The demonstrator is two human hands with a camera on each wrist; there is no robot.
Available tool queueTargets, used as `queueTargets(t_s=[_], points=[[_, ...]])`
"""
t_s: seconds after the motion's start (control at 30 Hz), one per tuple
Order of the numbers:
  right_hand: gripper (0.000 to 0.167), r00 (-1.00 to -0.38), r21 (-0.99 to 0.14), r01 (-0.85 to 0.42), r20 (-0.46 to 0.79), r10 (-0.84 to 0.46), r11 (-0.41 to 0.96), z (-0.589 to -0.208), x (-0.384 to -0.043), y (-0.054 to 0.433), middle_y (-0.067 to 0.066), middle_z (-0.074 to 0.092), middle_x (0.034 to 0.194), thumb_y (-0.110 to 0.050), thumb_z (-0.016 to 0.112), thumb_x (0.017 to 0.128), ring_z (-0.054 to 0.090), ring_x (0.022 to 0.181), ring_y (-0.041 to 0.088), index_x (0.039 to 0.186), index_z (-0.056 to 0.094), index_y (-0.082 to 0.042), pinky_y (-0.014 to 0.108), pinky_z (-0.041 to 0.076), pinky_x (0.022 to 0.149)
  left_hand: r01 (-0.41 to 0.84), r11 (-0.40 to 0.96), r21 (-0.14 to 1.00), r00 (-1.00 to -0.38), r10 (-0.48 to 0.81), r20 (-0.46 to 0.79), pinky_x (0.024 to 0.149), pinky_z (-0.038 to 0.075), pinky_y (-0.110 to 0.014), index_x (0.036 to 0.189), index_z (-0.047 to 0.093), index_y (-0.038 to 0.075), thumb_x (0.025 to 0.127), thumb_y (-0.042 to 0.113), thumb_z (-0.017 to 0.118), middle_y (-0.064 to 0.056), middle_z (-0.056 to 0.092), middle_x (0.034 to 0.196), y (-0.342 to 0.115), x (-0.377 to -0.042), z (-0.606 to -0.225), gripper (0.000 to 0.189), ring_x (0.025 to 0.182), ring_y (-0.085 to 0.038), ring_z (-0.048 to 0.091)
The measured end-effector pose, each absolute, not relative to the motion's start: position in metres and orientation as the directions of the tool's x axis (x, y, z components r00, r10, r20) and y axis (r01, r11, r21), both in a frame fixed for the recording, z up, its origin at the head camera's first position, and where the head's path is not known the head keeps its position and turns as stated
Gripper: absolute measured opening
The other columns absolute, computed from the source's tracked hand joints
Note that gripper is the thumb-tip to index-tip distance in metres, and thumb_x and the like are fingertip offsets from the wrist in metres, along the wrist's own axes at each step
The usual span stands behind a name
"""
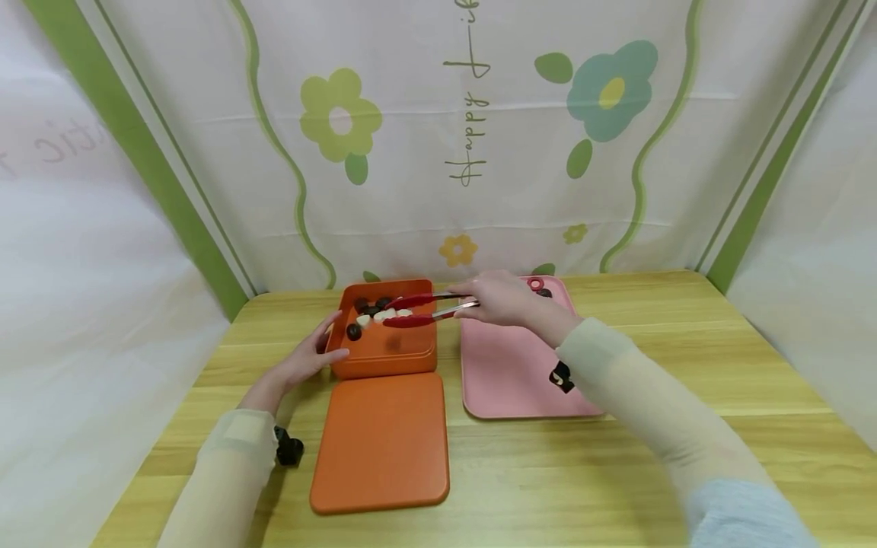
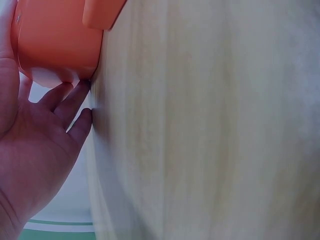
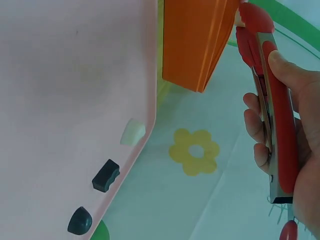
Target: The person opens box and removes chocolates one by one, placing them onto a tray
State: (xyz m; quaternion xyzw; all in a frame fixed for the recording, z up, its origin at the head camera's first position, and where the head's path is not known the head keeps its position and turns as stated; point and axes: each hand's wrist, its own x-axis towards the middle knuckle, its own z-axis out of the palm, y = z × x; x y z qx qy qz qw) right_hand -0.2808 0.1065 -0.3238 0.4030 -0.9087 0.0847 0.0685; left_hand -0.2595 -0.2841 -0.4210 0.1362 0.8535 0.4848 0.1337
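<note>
My right hand (image 1: pixel 496 297) grips red-and-metal tongs (image 3: pixel 280 120) with thumb and fingers wrapped round the handles. The red tong heads (image 1: pixel 409 321) reach over the orange box (image 1: pixel 404 346), spread around small white pieces (image 1: pixel 404 313). A cream bit shows between the tips in the right wrist view. Several black pieces (image 1: pixel 354 332) also lie in the box. My left hand (image 1: pixel 306 359) holds the box at its left wall, thumb over the rim and fingers (image 2: pixel 72 102) along the outside, close to the table.
An orange lid (image 1: pixel 380 441) lies flat in front of the box. Right of the box is a pink tray (image 1: pixel 521 373), partly under my right forearm. On it are a pale piece (image 3: pixel 133 132) and black pieces (image 3: pixel 106 176). A patterned curtain (image 1: pixel 411 190) stands behind the wooden table (image 1: pixel 548 487).
</note>
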Motion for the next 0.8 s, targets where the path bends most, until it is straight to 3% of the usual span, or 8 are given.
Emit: queueTargets(t_s=[0.17, 0.33, 0.5, 0.57, 0.67, 0.8], points=[[0.046, -0.661, -0.111, -0.747, 0.239, -0.712, 0.656, -0.32, -0.275, 0.121, 0.005, 0.068, 0.115, -0.037, 0.071, 0.089, 0.065, 0.093, 0.023, 0.129, 0.066, -0.014, 0.041, 0.052, 0.074, 0.109, 0.486, 0.867, -0.927, 0.366, -0.088, 0.108, 0.024, -0.06, 0.158, 0.005, 0.019, 0.098, 0.016, 0.06, -0.034, 0.026, 0.15, -0.285, -0.26, -0.421, 0.082, 0.135, -0.047, 0.031], [0.046, -0.643, -0.099, -0.757, 0.284, -0.711, 0.646, -0.317, -0.267, 0.137, 0.001, 0.069, 0.111, -0.038, 0.072, 0.088, 0.062, 0.081, 0.018, 0.13, 0.065, -0.02, 0.036, 0.048, 0.063, 0.103, 0.487, 0.868, -0.928, 0.361, -0.093, 0.108, 0.023, -0.06, 0.158, 0.006, 0.02, 0.098, 0.017, 0.06, -0.033, 0.026, 0.15, -0.284, -0.258, -0.421, 0.081, 0.135, -0.046, 0.031], [0.051, -0.638, -0.087, -0.759, 0.298, -0.71, 0.646, -0.312, -0.259, 0.151, -0.005, 0.07, 0.095, -0.043, 0.071, 0.088, 0.055, 0.065, 0.012, 0.135, 0.061, -0.027, 0.032, 0.043, 0.055, 0.1, 0.487, 0.868, -0.928, 0.361, -0.095, 0.108, 0.023, -0.06, 0.158, 0.006, 0.021, 0.099, 0.018, 0.06, -0.033, 0.025, 0.151, -0.284, -0.257, -0.42, 0.08, 0.135, -0.046, 0.031], [0.052, -0.639, -0.087, -0.758, 0.299, -0.709, 0.647, -0.311, -0.257, 0.156, -0.005, 0.07, 0.097, -0.044, 0.07, 0.089, 0.054, 0.063, 0.011, 0.137, 0.059, -0.026, 0.032, 0.043, 0.056, 0.1, 0.486, 0.868, -0.928, 0.361, -0.096, 0.108, 0.023, -0.06, 0.158, 0.006, 0.021, 0.098, 0.019, 0.06, -0.033, 0.024, 0.151, -0.284, -0.257, -0.42, 0.081, 0.135, -0.046, 0.03], [0.052, -0.65, -0.093, -0.747, 0.308, -0.694, 0.658, -0.31, -0.254, 0.165, -0.002, 0.069, 0.114, -0.043, 0.07, 0.088, 0.056, 0.069, 0.013, 0.136, 0.061, -0.024, 0.033, 0.044, 0.059, 0.101, 0.487, 0.868, -0.927, 0.362, -0.095, 0.108, 0.023, -0.06, 0.158, 0.006, 0.021, 0.098, 0.021, 0.061, -0.032, 0.024, 0.151, -0.284, -0.257, -0.42, 0.081, 0.136, -0.046, 0.029], [0.051, -0.665, -0.103, -0.732, 0.328, -0.672, 0.674, -0.311, -0.25, 0.177, 0.001, 0.069, 0.116, -0.04, 0.073, 0.087, 0.057, 0.07, 0.014, 0.133, 0.063, -0.02, 0.033, 0.043, 0.057, 0.1, 0.49, 0.866, -0.927, 0.362, -0.097, 0.108, 0.024, -0.06, 0.158, 0.005, 0.021, 0.098, 0.019, 0.061, -0.033, 0.024, 0.151, -0.283, -0.258, -0.419, 0.082, 0.135, -0.046, 0.03]])
